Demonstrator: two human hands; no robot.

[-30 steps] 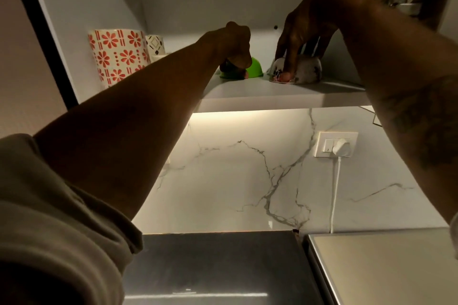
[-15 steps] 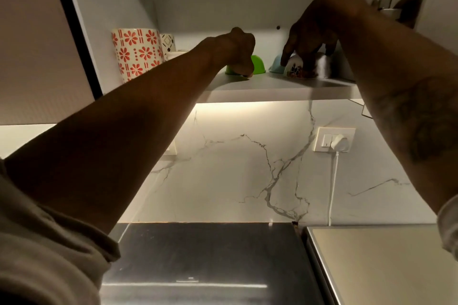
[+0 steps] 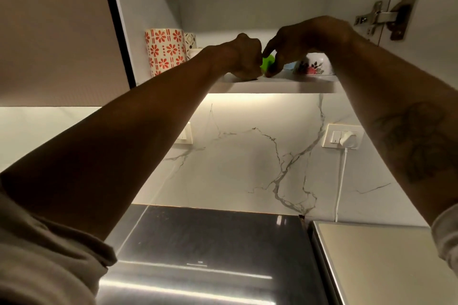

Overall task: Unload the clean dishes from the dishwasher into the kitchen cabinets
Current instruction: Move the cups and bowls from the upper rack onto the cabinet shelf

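A small green bowl [image 3: 269,63] sits on the open cabinet's lower shelf [image 3: 272,86]. My left hand [image 3: 245,57] is a curled fist against the bowl's left side and seems to grip its edge; the fist hides the contact. My right hand [image 3: 304,39] reaches in from the right, with its forefinger over the bowl's top and its thumb down at the bowl's right foot. A white floral bowl [image 3: 313,64] stands upside down just right of that hand, and a pale blue bowl [image 3: 290,65] peeks out between the two.
A tall mug with red flowers [image 3: 164,51] and a small patterned cup [image 3: 190,41] stand at the shelf's left end. The door hinge [image 3: 386,17] is at upper right. Below are a marble wall with a plugged socket [image 3: 343,136], a dark glossy countertop [image 3: 210,242] and a steel surface [image 3: 384,267].
My right hand has let go of the floral bowl and moved left onto the green bowl. The left fist has stayed by the green bowl. The view has shifted.
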